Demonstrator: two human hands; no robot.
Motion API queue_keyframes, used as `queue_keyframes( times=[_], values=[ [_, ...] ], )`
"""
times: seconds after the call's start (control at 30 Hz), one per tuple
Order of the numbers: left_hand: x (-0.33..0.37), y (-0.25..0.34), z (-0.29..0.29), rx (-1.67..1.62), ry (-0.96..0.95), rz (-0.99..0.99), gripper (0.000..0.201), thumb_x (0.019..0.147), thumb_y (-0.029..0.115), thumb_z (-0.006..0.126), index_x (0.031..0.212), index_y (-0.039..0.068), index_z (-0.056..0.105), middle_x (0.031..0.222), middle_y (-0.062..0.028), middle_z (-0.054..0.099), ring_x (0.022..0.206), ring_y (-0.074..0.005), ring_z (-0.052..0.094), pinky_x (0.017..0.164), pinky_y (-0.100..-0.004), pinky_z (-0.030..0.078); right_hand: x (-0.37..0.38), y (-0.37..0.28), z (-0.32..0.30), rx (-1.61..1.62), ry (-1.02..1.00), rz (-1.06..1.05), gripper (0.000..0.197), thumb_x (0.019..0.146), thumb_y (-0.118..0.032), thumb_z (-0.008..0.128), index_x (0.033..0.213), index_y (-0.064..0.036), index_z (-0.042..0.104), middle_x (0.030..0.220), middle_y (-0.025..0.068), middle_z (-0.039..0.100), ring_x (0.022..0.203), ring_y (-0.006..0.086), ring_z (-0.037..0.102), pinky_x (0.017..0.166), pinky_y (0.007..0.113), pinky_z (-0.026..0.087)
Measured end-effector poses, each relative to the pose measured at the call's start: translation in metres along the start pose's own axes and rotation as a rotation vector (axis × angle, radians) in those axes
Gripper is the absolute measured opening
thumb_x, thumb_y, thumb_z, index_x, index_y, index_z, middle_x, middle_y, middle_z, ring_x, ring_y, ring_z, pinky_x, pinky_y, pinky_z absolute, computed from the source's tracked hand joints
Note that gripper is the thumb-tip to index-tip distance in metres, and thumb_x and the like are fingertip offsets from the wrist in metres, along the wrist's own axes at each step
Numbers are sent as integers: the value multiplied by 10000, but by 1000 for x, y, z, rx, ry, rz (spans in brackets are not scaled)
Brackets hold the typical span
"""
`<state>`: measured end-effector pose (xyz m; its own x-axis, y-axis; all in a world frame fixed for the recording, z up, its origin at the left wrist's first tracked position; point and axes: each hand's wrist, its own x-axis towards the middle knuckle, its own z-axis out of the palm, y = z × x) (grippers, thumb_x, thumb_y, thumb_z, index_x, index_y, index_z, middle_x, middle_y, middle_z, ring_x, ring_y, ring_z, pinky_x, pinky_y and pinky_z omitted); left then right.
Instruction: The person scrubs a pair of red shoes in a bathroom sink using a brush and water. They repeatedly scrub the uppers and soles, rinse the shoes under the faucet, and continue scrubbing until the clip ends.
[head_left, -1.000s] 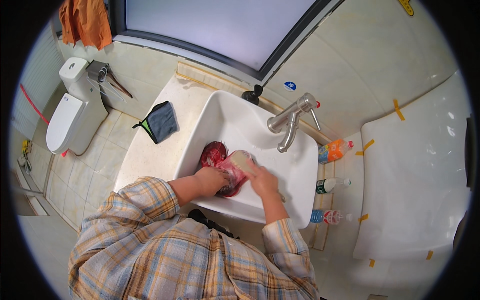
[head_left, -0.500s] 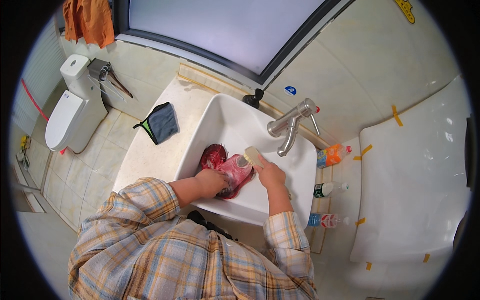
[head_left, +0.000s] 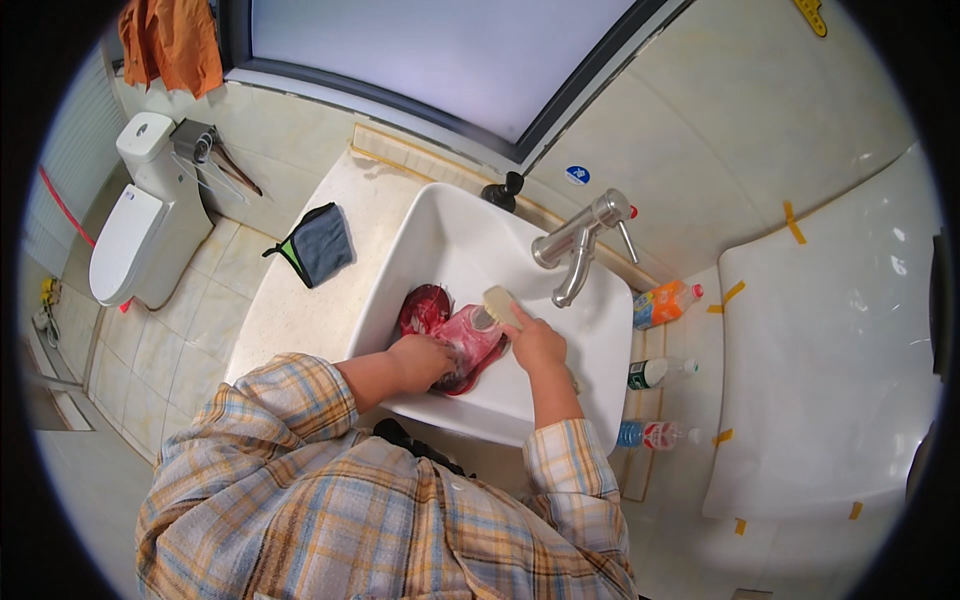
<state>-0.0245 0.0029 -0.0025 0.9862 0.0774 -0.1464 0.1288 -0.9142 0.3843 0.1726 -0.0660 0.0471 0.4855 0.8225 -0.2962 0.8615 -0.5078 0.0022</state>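
A wet pink and red item (head_left: 476, 332), shaped like a slipper or shoe and streaked with suds, lies in the white sink (head_left: 394, 262). My left hand (head_left: 425, 362) grips its near left side, with the fingertips partly hidden. In my right hand (head_left: 539, 347) is a pale scrubbing brush (head_left: 498, 306), its bristles against the item's upper right part. A dark red, rounded piece (head_left: 426, 306) with suds on it sits just beyond my left hand; I cannot tell whether it is a separate thing.
A steel faucet (head_left: 580, 245) rises at the sink's far right, with a black bottle (head_left: 503, 191) behind the rim. A grey cloth (head_left: 323, 245) lies on the left counter (head_left: 290, 325). Right of the sink are an orange bottle (head_left: 660, 304) and two more bottles. A toilet (head_left: 130, 243) stands far left.
The brush has shifted slightly up and left along the item, and my right hand with it. My left hand keeps its hold. The whole view has shifted a little.
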Motion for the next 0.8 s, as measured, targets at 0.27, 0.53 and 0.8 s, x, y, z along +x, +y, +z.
queue_keyframes(
  times=[0.27,0.53,0.8],
  values=[
    [-3,0,-1,30,39,31,297,729,104,564,1014,121,643,1177,-40,563,1105,-246,522,925,-354,427,-25,-4,24,73,-2,-139,470,851,-437,533,1302,-344,438,1032,103,605,931,295,594,758,410,470],
    [0,1,-3,-51,-26,-21,310,730,91,556,1028,117,638,1205,-50,552,1124,-249,510,931,-351,422,-36,7,41,181,108,-211,472,841,-420,562,1293,-335,454,1006,85,613,917,290,592,768,396,470],
    [-3,2,-4,-38,11,-2,305,719,95,570,1015,118,640,1200,-50,553,1139,-236,503,943,-351,418,-33,34,41,194,96,68,491,852,-458,525,1318,-352,410,1057,96,602,930,295,594,770,418,468]
  ],
)
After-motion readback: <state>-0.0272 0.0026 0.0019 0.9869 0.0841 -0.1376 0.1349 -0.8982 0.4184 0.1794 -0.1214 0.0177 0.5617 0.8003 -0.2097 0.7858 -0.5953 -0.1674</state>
